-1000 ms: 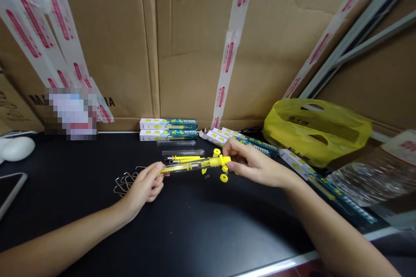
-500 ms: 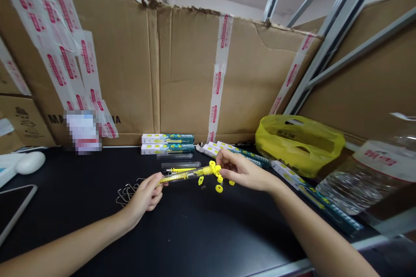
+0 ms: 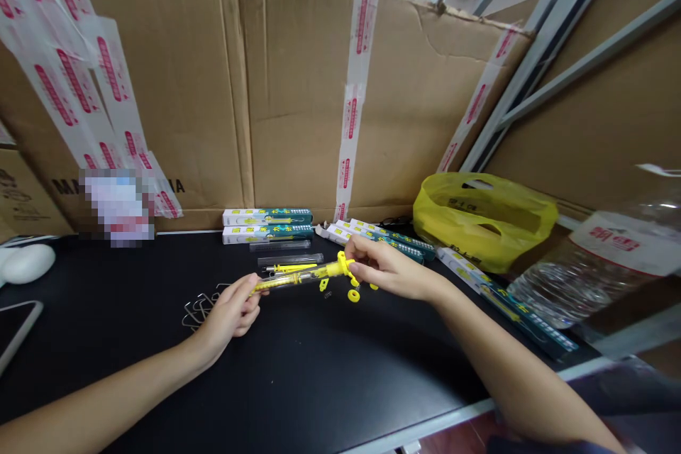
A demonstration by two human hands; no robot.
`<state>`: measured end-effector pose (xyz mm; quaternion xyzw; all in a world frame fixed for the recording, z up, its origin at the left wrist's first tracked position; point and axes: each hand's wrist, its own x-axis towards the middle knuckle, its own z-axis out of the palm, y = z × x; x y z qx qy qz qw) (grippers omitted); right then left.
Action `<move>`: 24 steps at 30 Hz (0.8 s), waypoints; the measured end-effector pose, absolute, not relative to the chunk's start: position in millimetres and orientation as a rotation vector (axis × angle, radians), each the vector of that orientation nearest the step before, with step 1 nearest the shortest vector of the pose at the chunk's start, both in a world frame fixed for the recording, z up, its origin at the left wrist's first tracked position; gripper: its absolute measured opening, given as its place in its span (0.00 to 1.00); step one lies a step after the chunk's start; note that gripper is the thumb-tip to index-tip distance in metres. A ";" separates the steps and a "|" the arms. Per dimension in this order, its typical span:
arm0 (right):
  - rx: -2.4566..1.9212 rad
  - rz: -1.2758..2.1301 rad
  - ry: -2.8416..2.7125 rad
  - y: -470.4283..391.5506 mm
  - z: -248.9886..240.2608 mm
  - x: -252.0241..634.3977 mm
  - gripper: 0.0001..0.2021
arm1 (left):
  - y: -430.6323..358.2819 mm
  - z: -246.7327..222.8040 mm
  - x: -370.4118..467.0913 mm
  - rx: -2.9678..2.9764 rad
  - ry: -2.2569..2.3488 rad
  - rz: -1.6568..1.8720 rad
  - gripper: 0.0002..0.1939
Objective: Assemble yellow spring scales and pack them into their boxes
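Note:
Between both hands lies a tubular spring scale [image 3: 306,277], a clear tube with yellow parts inside and a yellow fitting at its right end. My left hand [image 3: 228,311] is closed on the tube's left end. With thumb and fingers pinched, my right hand [image 3: 386,268] grips the yellow end fitting, its fingertips partly hiding it. Just below that end, a yellow ring [image 3: 354,296] and a small yellow tab [image 3: 323,285] lie on the black table [image 3: 298,376]. Bent metal hooks [image 3: 196,312] rest beside my left hand. Behind the scale are clear tubes [image 3: 281,245] and yellow inner parts.
Stacked printed boxes [image 3: 266,235] stand against the cardboard wall [image 3: 298,99]; more boxes [image 3: 394,237] lie behind my right hand. At right are a yellow plastic bag [image 3: 479,227], a long box [image 3: 511,305] and a large water bottle [image 3: 579,277]. A tablet-like device [image 3: 18,330] sits at left.
The camera view has shifted slightly, so the scene sits higher and a little further left. Both hands keep hold of the spring scale, and the right fingers have closed nearer its yellow end.

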<state>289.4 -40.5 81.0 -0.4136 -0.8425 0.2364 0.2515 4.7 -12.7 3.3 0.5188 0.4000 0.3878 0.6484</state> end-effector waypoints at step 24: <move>-1.139 0.548 -2.294 -40.0 80.9 289.6 0.08 | -12.8 1.9 4.6 1.169 0.892 0.913 0.22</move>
